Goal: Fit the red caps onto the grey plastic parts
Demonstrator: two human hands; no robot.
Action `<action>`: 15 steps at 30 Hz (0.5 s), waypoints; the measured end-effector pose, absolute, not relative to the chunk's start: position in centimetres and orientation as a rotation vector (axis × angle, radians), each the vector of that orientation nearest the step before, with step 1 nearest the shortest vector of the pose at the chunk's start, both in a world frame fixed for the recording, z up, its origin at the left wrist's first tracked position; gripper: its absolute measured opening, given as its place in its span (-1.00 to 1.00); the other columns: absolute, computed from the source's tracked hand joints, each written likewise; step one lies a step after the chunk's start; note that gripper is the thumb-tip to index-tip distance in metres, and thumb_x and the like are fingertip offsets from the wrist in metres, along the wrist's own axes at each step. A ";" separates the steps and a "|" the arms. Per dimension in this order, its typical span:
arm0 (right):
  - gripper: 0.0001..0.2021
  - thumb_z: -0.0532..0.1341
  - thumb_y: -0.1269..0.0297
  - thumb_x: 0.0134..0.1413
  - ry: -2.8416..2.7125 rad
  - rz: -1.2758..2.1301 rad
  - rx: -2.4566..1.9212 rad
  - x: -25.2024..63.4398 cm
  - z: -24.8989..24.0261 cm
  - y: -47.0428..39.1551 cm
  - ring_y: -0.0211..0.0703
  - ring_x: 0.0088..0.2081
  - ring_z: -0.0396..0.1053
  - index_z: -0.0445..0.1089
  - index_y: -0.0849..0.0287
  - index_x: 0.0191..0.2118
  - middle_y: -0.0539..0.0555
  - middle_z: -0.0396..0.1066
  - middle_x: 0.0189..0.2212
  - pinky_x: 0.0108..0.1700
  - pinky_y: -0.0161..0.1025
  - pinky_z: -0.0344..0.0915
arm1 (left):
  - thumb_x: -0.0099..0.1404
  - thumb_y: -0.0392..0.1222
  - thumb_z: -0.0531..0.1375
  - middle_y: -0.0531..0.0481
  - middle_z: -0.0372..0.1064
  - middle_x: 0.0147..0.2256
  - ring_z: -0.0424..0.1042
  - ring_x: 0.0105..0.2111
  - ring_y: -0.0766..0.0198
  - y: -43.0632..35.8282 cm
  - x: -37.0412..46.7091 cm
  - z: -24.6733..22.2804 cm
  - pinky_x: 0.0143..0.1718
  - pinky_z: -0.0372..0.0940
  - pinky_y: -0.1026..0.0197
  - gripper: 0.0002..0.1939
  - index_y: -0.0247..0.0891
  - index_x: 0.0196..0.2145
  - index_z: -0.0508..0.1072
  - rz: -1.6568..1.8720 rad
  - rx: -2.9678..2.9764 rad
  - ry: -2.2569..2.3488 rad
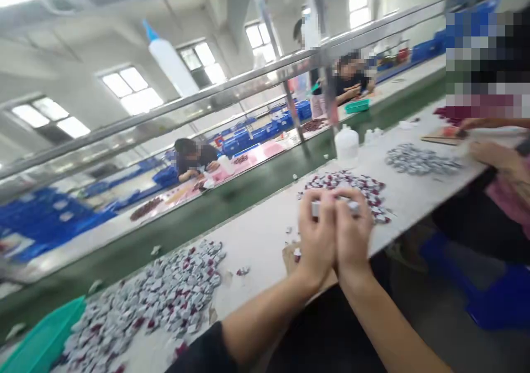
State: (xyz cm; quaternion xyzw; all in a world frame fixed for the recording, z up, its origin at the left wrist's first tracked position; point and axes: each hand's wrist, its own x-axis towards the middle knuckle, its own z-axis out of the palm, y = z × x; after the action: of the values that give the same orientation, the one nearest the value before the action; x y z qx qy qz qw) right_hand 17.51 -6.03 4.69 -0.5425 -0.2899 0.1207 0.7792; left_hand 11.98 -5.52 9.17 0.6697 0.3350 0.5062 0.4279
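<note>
Now | left hand (317, 240) and right hand (351, 237) pressed together, both pinching small silver piece (333, 206), blurred | above red-silver pile (351, 188) | white table (265, 235)

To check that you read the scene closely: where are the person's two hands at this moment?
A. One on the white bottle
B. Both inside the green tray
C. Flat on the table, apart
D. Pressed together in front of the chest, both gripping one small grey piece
D: the left hand and right hand meet above the table edge, pinching one small grey piece.
</note>
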 end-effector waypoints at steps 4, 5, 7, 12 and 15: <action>-0.73 0.34 0.10 0.55 -0.800 0.594 -1.284 11.0 4.4 8.9 -0.03 -0.06 0.63 0.56 0.18 0.13 0.14 0.62 0.03 0.00 -0.01 0.63 | 0.51 0.25 0.24 0.03 0.47 -0.38 0.53 -0.31 0.15 8.1 6.5 6.6 -0.20 0.48 0.13 -0.56 -0.12 -0.36 0.38 1.403 1.395 1.190; -0.69 0.37 0.10 0.53 -0.841 0.648 -1.320 9.6 3.7 11.5 0.00 -0.02 0.63 0.54 0.17 0.19 0.16 0.60 0.09 0.02 0.02 0.64 | 0.51 0.25 0.25 0.04 0.46 -0.40 0.53 -0.33 0.15 10.5 5.4 5.4 -0.22 0.46 0.14 -0.55 -0.12 -0.37 0.37 1.401 1.343 1.250; -0.62 0.40 0.10 0.51 -0.915 0.725 -1.397 7.5 2.0 15.0 0.05 0.05 0.63 0.52 0.15 0.27 0.19 0.57 0.19 0.07 0.07 0.64 | 0.55 0.21 0.26 0.06 0.46 -0.41 0.51 -0.36 0.19 13.8 3.3 3.2 -0.25 0.44 0.14 -0.55 -0.16 -0.37 0.39 1.367 1.270 1.348; -0.65 0.38 0.10 0.53 -1.096 0.806 -1.593 6.1 -1.9 17.5 0.07 0.10 0.61 0.53 0.12 0.27 0.20 0.56 0.23 0.13 0.11 0.62 | 0.57 0.04 0.30 0.03 0.51 -0.34 0.53 -0.29 0.16 16.7 -0.8 0.2 -0.12 0.47 0.07 -0.68 -0.20 -0.31 0.48 1.231 1.311 1.487; -0.65 0.38 0.11 0.52 -1.263 0.798 -1.657 7.3 -2.6 17.1 0.10 0.16 0.59 0.53 0.12 0.26 0.21 0.54 0.26 0.19 0.15 0.60 | 0.39 -0.07 0.34 -0.02 0.56 -0.35 0.53 -0.13 -0.04 17.0 -2.2 0.3 0.05 0.43 -0.01 -0.79 -0.10 -0.40 0.49 1.110 1.457 1.548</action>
State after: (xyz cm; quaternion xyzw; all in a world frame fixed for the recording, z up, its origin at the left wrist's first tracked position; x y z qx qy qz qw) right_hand 7.34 17.05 -2.60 -0.6670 -0.5086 0.3212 0.4397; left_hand -2.21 17.01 0.33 0.5660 0.6014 0.4311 0.3634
